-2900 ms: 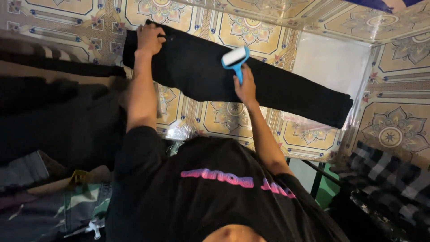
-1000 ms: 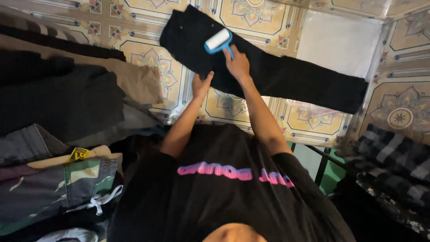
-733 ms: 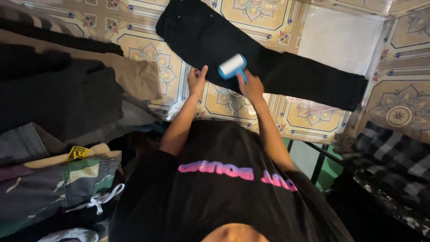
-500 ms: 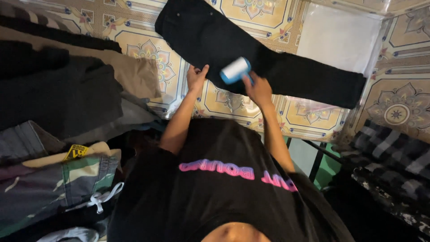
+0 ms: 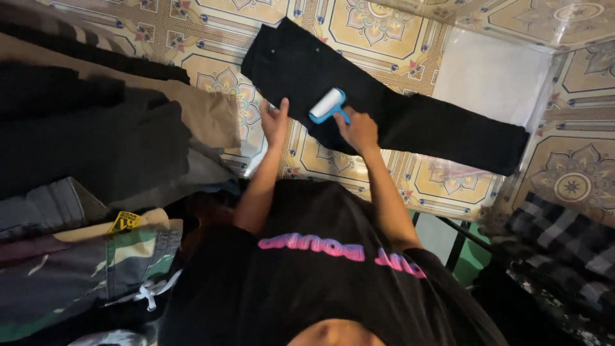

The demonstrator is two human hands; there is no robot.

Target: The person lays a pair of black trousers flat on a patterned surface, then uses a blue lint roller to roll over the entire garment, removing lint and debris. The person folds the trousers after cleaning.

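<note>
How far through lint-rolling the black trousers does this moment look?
Done: the black trousers lie spread flat on the patterned table. In hand: the right hand grips the blue-handled lint roller, set on the upper part near the waist, while the left hand rests at the trousers' edge. Left: which parts are already rolled cannot be told; the leg end shows nothing either way.

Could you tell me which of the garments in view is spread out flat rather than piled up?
The black trousers on the patterned table, under the blue-handled lint roller. The dark, tan and camouflage clothes at left lie heaped.
</note>
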